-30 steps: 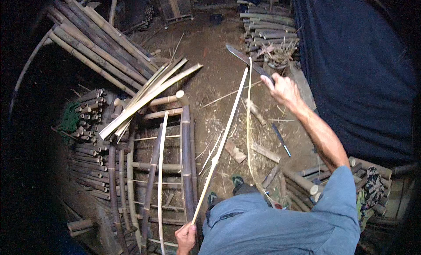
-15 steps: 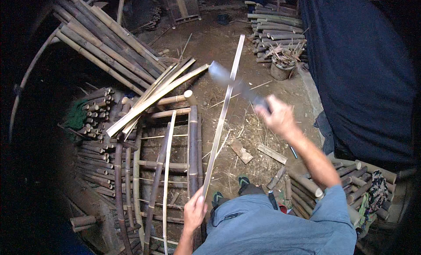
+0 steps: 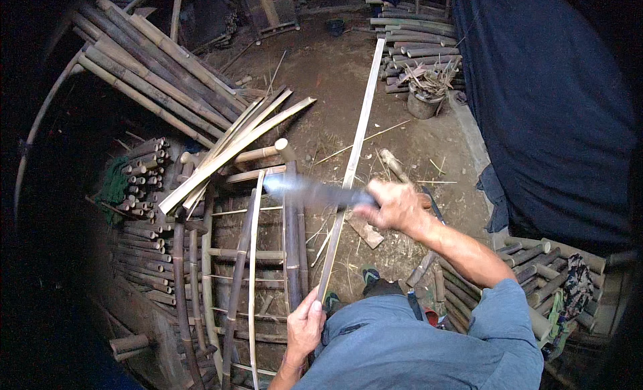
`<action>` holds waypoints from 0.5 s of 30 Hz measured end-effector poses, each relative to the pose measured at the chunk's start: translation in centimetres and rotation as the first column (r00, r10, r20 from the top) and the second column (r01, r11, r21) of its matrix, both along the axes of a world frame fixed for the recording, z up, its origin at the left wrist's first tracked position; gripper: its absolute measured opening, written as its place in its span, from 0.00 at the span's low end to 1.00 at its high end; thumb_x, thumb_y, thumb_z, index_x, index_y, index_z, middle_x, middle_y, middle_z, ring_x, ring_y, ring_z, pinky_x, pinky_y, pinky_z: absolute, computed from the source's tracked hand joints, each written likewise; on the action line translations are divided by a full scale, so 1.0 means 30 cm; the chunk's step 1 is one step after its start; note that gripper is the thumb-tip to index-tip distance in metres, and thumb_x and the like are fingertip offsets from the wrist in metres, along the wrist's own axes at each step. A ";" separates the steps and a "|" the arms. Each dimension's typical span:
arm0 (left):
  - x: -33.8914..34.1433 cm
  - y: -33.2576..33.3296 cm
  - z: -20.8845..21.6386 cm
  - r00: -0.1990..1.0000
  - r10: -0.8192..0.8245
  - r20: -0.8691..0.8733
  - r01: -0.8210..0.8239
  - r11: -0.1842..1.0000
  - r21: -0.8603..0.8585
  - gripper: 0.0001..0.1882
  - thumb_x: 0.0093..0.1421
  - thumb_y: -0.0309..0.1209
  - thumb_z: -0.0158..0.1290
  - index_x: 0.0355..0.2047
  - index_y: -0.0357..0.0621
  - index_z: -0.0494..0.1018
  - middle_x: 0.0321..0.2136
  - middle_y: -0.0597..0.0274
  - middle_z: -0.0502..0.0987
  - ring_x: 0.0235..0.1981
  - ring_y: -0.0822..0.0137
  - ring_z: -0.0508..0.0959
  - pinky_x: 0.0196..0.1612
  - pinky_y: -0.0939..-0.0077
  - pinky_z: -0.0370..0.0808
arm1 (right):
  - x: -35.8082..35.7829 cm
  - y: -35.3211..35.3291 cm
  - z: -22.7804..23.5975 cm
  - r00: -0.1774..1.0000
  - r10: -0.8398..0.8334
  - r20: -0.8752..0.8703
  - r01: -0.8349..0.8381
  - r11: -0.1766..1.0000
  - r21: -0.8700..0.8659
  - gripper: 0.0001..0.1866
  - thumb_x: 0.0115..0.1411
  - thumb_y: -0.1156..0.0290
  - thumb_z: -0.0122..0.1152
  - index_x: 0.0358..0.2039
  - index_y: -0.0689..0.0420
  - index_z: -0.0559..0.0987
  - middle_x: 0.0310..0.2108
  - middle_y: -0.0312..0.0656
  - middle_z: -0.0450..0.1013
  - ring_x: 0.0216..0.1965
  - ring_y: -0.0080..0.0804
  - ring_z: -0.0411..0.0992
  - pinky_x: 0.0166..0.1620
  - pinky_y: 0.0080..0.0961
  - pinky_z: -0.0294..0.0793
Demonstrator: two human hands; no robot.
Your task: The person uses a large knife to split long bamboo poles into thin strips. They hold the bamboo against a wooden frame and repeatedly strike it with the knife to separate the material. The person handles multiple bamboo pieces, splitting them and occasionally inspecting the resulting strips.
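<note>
My left hand (image 3: pixel 305 325) is closed around the near end of a long, narrow bamboo strip (image 3: pixel 364 115), close to my waist. The strip slants up and away, pale along its far part and darker near my hand. My right hand (image 3: pixel 395 206) grips the handle of a machete (image 3: pixel 301 189). Its broad blade is smeared by motion and points left, crossing the strip around its middle. Whether the edge touches the strip I cannot tell.
On my left stands a bamboo frame (image 3: pixel 293 242) with split pale strips (image 3: pixel 234 152) resting on its far end. Bamboo poles lie stacked at far left (image 3: pixel 154 75), far right (image 3: pixel 415 35) and near right (image 3: pixel 536 269). A bucket of scraps (image 3: pixel 424 105) stands beside a dark curtain (image 3: pixel 542 108).
My right hand has brought the machete down toward me and leftward along the strip. The strip's far end has shifted farther away and slightly right. My left hand still holds its near end.
</note>
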State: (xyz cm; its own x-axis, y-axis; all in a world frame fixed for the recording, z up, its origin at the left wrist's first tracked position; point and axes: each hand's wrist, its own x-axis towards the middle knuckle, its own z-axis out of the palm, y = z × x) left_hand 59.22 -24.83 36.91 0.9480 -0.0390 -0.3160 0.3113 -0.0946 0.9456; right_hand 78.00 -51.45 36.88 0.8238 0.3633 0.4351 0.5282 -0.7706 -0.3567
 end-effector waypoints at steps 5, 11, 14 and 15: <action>-0.078 0.020 -0.008 0.999 -0.040 0.000 0.040 0.999 0.024 0.21 0.68 0.33 0.47 0.57 0.36 0.68 0.16 0.72 0.66 0.16 0.81 0.63 0.19 0.84 0.61 | 0.092 -0.089 0.009 0.957 -0.242 -0.161 0.260 0.960 0.104 0.29 0.62 0.39 0.47 0.29 0.56 0.72 0.17 0.49 0.73 0.23 0.56 0.74 0.36 0.46 0.76; -0.159 0.082 -0.005 0.994 -0.069 -0.083 0.073 0.996 0.046 0.20 0.66 0.32 0.47 0.56 0.36 0.69 0.16 0.71 0.67 0.16 0.80 0.65 0.19 0.83 0.62 | 0.245 -0.248 0.037 0.892 -0.429 -0.145 0.441 0.895 0.063 0.31 0.60 0.35 0.46 0.29 0.56 0.73 0.17 0.54 0.72 0.25 0.57 0.75 0.29 0.49 0.74; -0.242 0.124 -0.061 0.999 -0.047 0.022 0.046 0.998 0.043 0.22 0.67 0.38 0.47 0.56 0.35 0.69 0.16 0.69 0.68 0.15 0.79 0.64 0.18 0.82 0.60 | 0.313 -0.338 0.097 0.894 -0.439 -0.090 0.439 0.898 -0.022 0.33 0.60 0.35 0.46 0.27 0.57 0.73 0.18 0.56 0.73 0.26 0.58 0.75 0.28 0.49 0.72; -0.252 0.140 -0.056 0.999 -0.033 -0.021 0.033 0.999 0.012 0.21 0.66 0.36 0.47 0.55 0.35 0.70 0.16 0.69 0.69 0.15 0.79 0.64 0.18 0.83 0.61 | 0.314 -0.327 0.113 0.901 -0.424 -0.095 0.421 0.906 -0.050 0.33 0.60 0.35 0.46 0.27 0.57 0.73 0.19 0.56 0.73 0.27 0.59 0.75 0.29 0.50 0.72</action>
State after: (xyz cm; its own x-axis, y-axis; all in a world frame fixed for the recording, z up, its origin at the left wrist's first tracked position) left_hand 51.67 -20.64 35.23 0.9393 -0.0662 -0.3367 0.3278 -0.1171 0.9375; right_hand 87.42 -61.27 40.27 0.9417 -0.0177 0.3359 0.1132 -0.9237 -0.3661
